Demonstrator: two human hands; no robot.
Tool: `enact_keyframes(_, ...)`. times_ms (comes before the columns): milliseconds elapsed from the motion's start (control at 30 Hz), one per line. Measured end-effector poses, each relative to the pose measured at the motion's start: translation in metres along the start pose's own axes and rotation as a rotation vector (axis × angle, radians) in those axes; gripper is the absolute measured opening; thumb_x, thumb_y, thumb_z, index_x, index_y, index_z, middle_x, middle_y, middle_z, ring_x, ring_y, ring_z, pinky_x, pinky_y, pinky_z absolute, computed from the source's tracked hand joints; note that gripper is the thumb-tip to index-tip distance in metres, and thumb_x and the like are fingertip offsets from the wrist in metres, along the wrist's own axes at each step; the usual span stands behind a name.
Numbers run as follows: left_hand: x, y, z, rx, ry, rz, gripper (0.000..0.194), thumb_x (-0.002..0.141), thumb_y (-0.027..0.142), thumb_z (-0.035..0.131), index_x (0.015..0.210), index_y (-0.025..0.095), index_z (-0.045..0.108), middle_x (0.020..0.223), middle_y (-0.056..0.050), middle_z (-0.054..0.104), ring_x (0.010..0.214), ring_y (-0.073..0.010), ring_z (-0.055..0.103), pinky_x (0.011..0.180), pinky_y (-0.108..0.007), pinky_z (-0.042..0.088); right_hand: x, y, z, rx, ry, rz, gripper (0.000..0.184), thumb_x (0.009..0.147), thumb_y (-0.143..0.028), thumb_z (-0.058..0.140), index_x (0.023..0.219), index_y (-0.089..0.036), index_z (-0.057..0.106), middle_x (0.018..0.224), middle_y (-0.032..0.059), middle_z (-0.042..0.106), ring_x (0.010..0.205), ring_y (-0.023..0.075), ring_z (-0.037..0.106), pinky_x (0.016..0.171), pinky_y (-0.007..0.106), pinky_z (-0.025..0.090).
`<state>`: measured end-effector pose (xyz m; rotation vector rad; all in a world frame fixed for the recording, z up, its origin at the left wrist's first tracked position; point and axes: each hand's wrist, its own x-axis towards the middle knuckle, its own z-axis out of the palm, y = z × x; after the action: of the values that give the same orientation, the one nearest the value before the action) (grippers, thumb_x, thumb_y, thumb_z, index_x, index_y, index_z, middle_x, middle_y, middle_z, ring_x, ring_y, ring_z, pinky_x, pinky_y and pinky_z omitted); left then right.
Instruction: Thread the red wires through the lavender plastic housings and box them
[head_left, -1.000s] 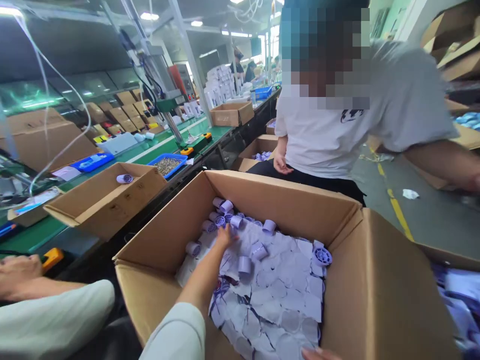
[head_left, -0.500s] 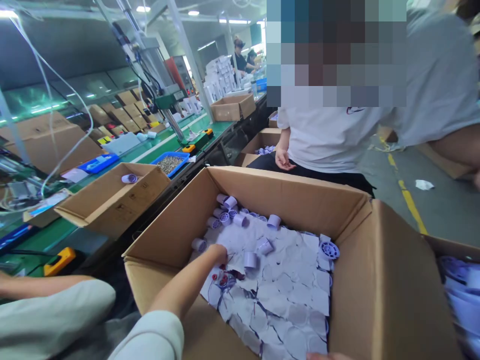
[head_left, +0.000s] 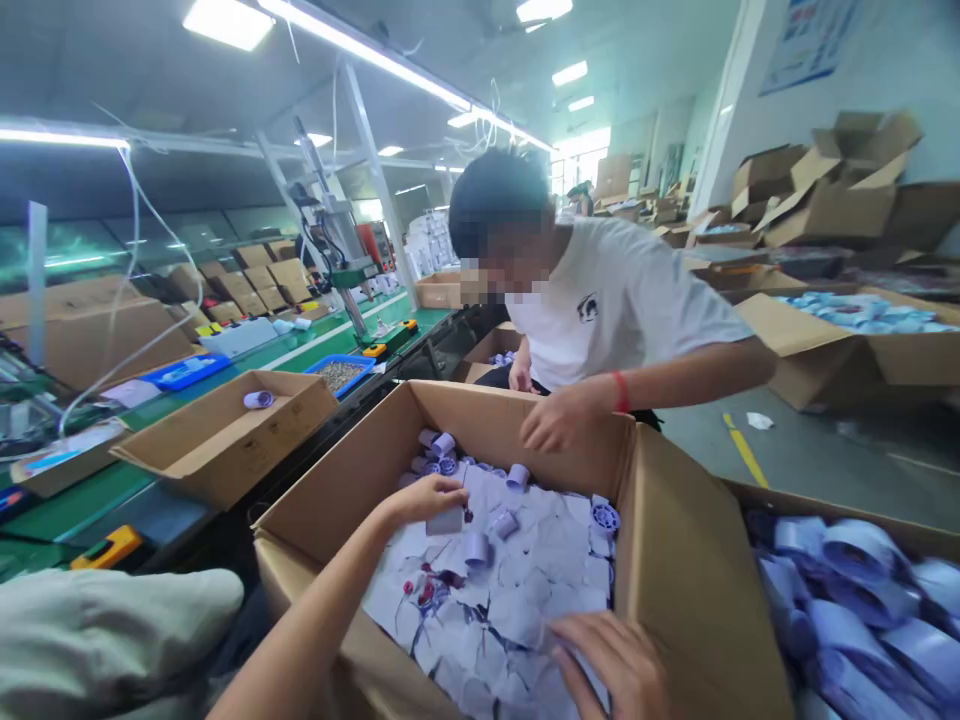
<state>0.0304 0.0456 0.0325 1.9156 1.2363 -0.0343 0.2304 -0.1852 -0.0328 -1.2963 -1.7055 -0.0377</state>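
A large open cardboard box is seen from above, its bottom covered by a pale lilac paper sheet torn into many pieces. The left hand is held inside the box near its left wall, with the fingers curled down around a small lilac plastic piece that is gripped against the sheet. The right hand is laid at the near edge of the box, fingers spread and loose, pressed flat on the paper sheet with nothing grasped.

Small lilac plastic tubes are gathered in the far left corner of the box, and a few more are scattered over the middle of the sheet, just beyond the left hand. A round ribbed wheel is found by the right wall of the box. Small red and dark bits with thin wires are visible through a gap in the sheet, nearer than the left hand.

A co-worker's hand is held over the far rim of the box, with the fingers bent downward; whether anything is held in it cannot be told. A red band is worn on that wrist.

To the left of the box, a smaller open carton is set on a green bench, with one tube lying inside. To the right of the box, another box of stacked lilac parts is seen.
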Motion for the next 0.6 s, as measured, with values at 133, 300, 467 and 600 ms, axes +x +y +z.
enact_keyframes(133, -0.063, 0.035, 0.034, -0.203, 0.044, 0.212, 0.063, 0.082, 0.072, 0.045, 0.087, 0.013, 0.067, 0.078, -0.004, 0.066, 0.066, -0.0134, 0.053, 0.061, -0.024, 0.042, 0.010, -0.023, 0.004, 0.201, 0.121, 0.290, 0.027, 0.094, -0.041, 0.053, 0.104, -0.022, 0.069, 0.082, 0.0048, 0.076, 0.066, 0.0172, 0.071, 0.059, 0.023, 0.059)
enact_keyframes(300, -0.122, 0.064, 0.085, -0.404, 0.201, 0.503, 0.057, 0.081, 0.070, 0.051, 0.072, 0.015, 0.065, 0.082, -0.006, 0.063, 0.080, -0.0177, 0.057, 0.077, -0.029, 0.046, 0.013, -0.053, -0.003, 0.489, 0.057, 0.422, 0.041, 0.091, -0.053, 0.052, 0.112, -0.020, 0.068, 0.092, 0.0076, 0.075, 0.074, 0.0181, 0.071, 0.060, 0.023, 0.058)
enact_keyframes(467, -0.146, 0.069, 0.110, -0.408, 0.349, 0.567, 0.051, 0.085, 0.063, 0.052, 0.069, 0.017, 0.067, 0.088, -0.007, 0.062, 0.089, -0.0196, 0.057, 0.087, -0.031, 0.046, 0.008, -0.073, -0.012, 0.545, 0.092, 0.381, 0.038, 0.089, -0.053, 0.056, 0.085, -0.019, 0.073, 0.072, 0.0043, 0.070, 0.064, 0.0170, 0.066, 0.056, 0.022, 0.053)
enact_keyframes(600, -0.155, 0.062, 0.119, -0.492, 0.372, 0.582, 0.054, 0.084, 0.065, 0.053, 0.073, 0.016, 0.071, 0.090, -0.010, 0.063, 0.094, -0.0218, 0.059, 0.090, -0.034, 0.046, 0.003, -0.077, -0.016, 0.569, 0.112, 0.368, 0.035, 0.090, -0.050, 0.056, 0.080, -0.020, 0.071, 0.071, 0.0033, 0.069, 0.063, 0.0155, 0.065, 0.057, 0.020, 0.053)
